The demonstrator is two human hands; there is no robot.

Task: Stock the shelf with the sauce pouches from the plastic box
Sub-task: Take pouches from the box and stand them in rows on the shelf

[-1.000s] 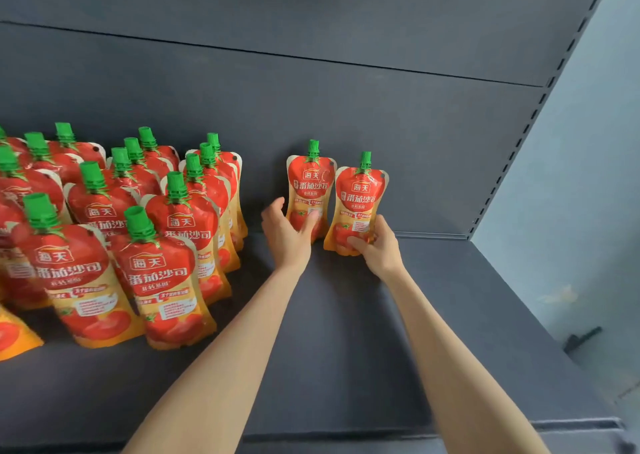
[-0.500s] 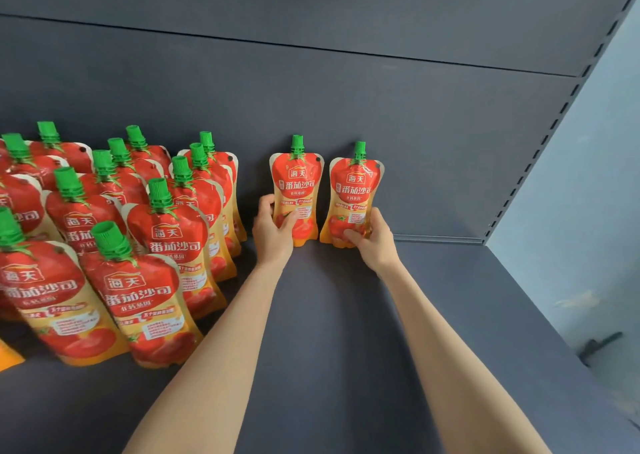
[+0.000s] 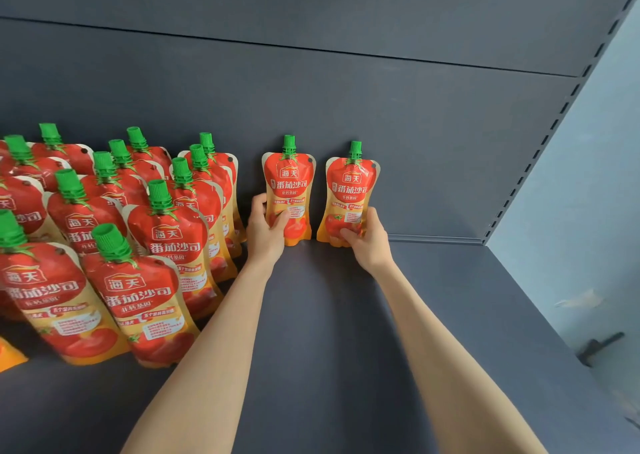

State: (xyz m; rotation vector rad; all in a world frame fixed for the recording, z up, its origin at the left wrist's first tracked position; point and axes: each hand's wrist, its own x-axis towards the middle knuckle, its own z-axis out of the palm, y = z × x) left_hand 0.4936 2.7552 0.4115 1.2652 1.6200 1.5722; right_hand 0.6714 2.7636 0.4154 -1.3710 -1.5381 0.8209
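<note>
At shelf (image 3: 329, 315) back: left hand (image 3: 265, 231), right hand (image 3: 369, 242) outstretched, each grip clamped on upright pouch.

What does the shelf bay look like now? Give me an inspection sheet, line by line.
Surface: dark shelf, right part bare.
Job's things: left pouch and right pouch upright at the back panel, apart; stocked pouches in rows at left. Plastic box: not in view.
Clutter: nothing seen.
Grippers: left hand grips left pouch; right hand grips right pouch.
Cables: nothing seen.
Surroundings: slotted upright, pale wall.
</note>
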